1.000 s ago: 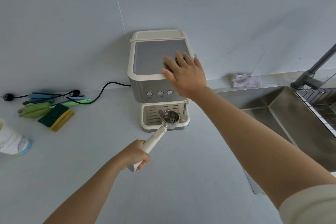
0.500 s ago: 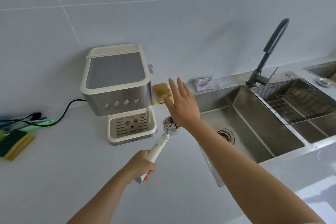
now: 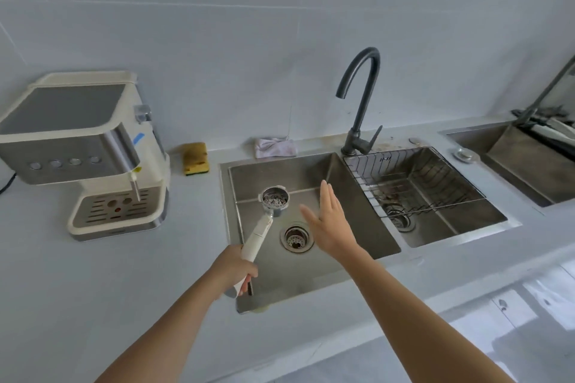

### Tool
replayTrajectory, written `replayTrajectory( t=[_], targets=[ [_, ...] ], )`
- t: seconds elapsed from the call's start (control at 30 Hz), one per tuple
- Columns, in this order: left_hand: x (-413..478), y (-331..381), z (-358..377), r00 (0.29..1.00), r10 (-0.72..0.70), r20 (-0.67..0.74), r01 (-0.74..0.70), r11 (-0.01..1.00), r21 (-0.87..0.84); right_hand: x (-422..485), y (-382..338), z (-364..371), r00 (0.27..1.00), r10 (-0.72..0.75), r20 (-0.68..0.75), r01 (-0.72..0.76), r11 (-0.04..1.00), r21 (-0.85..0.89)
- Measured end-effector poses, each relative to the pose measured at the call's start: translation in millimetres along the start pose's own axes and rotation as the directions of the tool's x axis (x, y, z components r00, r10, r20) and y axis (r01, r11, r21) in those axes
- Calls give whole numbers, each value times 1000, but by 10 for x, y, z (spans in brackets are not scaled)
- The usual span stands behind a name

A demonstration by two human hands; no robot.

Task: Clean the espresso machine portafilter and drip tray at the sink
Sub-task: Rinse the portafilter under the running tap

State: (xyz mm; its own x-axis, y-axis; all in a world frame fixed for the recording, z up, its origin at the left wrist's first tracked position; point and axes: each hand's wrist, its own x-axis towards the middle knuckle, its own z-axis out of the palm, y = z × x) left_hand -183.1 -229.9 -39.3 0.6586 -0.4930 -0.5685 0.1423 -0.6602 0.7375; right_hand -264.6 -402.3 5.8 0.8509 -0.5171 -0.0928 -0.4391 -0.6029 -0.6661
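Note:
My left hand [image 3: 234, 267] grips the white handle of the portafilter [image 3: 273, 199]. Its metal basket, with dark coffee residue inside, hangs over the left basin of the steel sink [image 3: 367, 246], above and left of the drain [image 3: 296, 238]. My right hand [image 3: 330, 221] is open with fingers straight, hovering over the basin just right of the basket and touching nothing. The cream and steel espresso machine [image 3: 81, 146] stands on the counter at the left, with its slotted drip tray [image 3: 115, 211] in place at its base.
A dark gooseneck faucet [image 3: 362, 102] rises between the basins. A wire rack [image 3: 413, 177] fills the right basin. A yellow sponge [image 3: 195, 158] and a crumpled pale cloth [image 3: 275, 146] lie at the wall behind the sink. Another basin [image 3: 513, 152] is at the far right.
My view swung right from the machine to the sink. My left hand carried the portafilter from the drip tray to over the left basin. My right hand left the machine top and followed.

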Motion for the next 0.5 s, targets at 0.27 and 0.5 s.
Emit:
replayTrajectory(
  t=[0.27, 0.5],
  targets=[
    [452, 518, 455, 999, -12, -35, 9, 998, -62, 443, 594, -508, 986, 165, 37, -168, 934, 316],
    [1112, 965, 622, 999, -6, -54, 2, 997, -72, 1149, 910, -892, 955, 287, 71, -291, 870, 398]
  ],
)
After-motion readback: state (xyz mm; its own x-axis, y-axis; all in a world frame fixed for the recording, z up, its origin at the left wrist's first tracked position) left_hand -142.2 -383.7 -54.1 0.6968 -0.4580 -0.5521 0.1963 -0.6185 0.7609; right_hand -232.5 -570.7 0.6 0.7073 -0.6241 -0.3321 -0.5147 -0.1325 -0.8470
